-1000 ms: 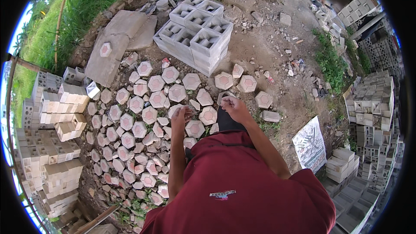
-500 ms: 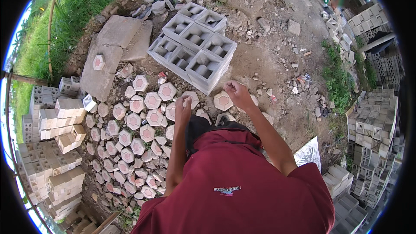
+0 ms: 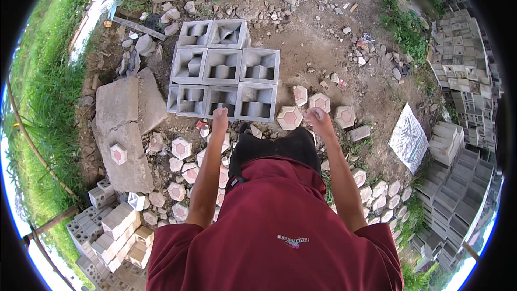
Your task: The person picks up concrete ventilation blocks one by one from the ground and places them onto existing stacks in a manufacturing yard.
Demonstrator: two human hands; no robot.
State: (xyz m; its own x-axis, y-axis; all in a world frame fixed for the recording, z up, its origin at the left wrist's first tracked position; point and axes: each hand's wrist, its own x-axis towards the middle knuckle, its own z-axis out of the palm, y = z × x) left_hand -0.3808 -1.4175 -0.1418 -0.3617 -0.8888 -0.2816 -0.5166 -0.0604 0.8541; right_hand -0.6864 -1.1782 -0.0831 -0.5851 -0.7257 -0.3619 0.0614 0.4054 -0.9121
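Straight ahead of me stands a cluster of grey hollow concrete blocks, set close together with their cavities facing up. My left hand hangs in front of the cluster's near edge, fingers curled in and nothing visible in them. Over to the right, my right hand is held with its fingers bent together, also with nothing visible in it. It is nearest to several hexagonal paving stones, among them a pale one with a pink centre and another just beyond the hand. Whether either hand touches anything cannot be told.
Hexagonal pavers lie on the ground on both sides of my legs. A cracked concrete slab is at left, with stacked pale blocks below it. A white sheet and high block stacks stand at right.
My view has turned, so the block cluster has swung from slanted to square in front of me. My hands have moved further apart and stay curled.
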